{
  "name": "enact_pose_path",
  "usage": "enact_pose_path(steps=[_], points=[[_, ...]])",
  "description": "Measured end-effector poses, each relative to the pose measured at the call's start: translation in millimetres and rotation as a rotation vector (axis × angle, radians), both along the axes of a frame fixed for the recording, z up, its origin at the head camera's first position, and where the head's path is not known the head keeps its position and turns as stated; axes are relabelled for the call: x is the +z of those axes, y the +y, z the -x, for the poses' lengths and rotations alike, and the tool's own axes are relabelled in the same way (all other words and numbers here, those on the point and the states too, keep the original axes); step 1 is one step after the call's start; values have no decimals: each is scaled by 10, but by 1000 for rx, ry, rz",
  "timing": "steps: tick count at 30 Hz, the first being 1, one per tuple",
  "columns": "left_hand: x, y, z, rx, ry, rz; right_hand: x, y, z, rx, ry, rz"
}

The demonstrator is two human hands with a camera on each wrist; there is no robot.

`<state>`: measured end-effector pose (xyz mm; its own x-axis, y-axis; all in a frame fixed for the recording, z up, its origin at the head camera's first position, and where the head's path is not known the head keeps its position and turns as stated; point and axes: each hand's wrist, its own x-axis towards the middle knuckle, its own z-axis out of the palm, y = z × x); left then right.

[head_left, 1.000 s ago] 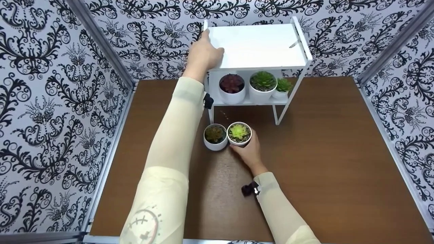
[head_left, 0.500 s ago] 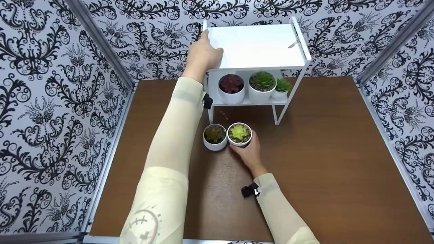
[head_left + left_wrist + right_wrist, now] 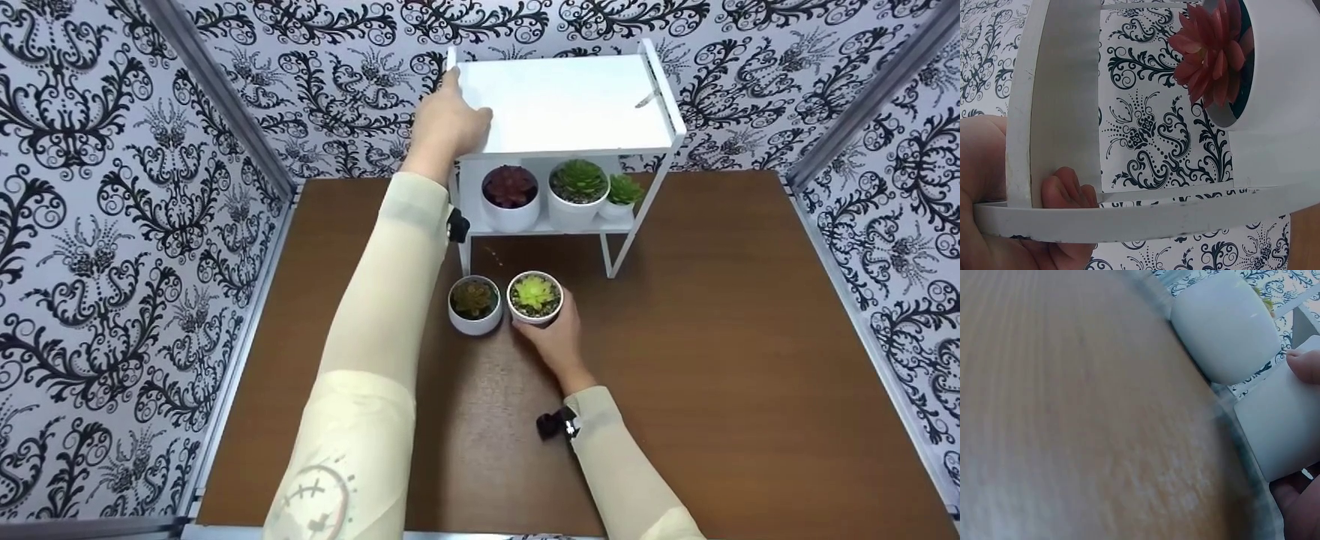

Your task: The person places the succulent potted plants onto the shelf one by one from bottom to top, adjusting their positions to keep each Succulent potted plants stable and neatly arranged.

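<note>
- Light-green potted succulent [image 3: 535,298] is facing up in front of the white shelf [image 3: 574,105], just right of the brown potted succulent [image 3: 474,306]; cannot tell if its base is touching the table [image 3: 750,337].
- Right hand [image 3: 559,337] is clamping that pot from its near right side.
- Right wrist view is showing digits pressing the pot's smooth white wall, mostly hidden in the head view.
- Left arm outstretched, left hand [image 3: 448,124] is gripping the shelf's left end.
- Left wrist view is revealing fingers curling around the frame, unseen from above.
</note>
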<state>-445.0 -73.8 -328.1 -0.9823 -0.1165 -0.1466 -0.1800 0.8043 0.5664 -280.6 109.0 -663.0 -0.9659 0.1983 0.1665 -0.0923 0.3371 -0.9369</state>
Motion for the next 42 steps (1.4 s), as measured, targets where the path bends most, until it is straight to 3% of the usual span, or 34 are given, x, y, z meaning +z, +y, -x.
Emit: enact_pose_path(steps=[12, 42], points=[[-8, 5, -18, -1, 28, 14, 155, 20, -23, -12, 43, 18], [-7, 5, -8, 13, 16, -16, 535, 92, -115, -30, 112, 0]])
